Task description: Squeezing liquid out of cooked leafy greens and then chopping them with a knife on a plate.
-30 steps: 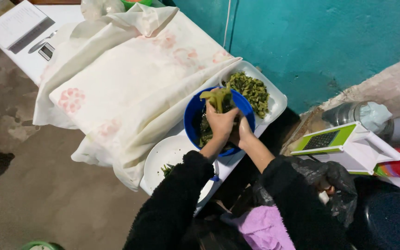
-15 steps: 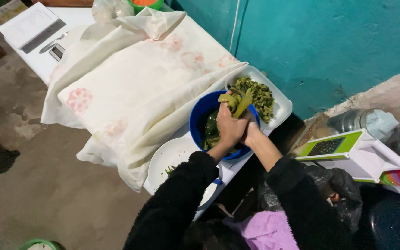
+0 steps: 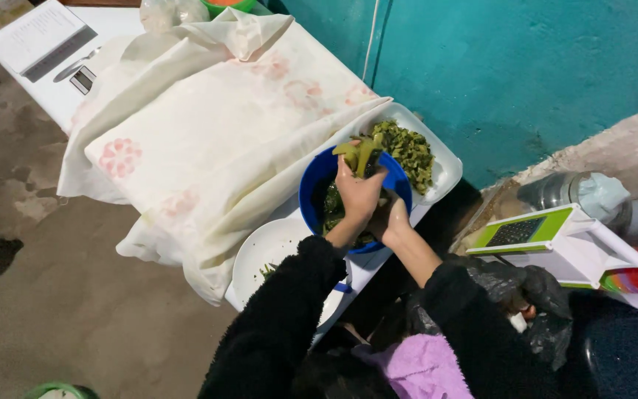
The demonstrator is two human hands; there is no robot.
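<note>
While the left hand [image 3: 359, 191] is raised over the blue bowl [image 3: 316, 186], its fingers are closed around a bunch of pale green vegetable pieces [image 3: 360, 152], which stick up above the bowl's far rim. Dark green leaves lie inside the bowl. The right hand [image 3: 390, 220] sits just beside the left, low at the bowl's near right edge; whether it is clenched or released cannot be told, as the left hand covers part of it. Behind the bowl, a white tray [image 3: 443, 166] carries chopped greens [image 3: 407, 151]. A white plate [image 3: 263, 255] lies near the bowl's left side. A floral cloth [image 3: 208, 140] covers the table. A green and white slicer [image 3: 548, 240] rests well to the right.
</note>
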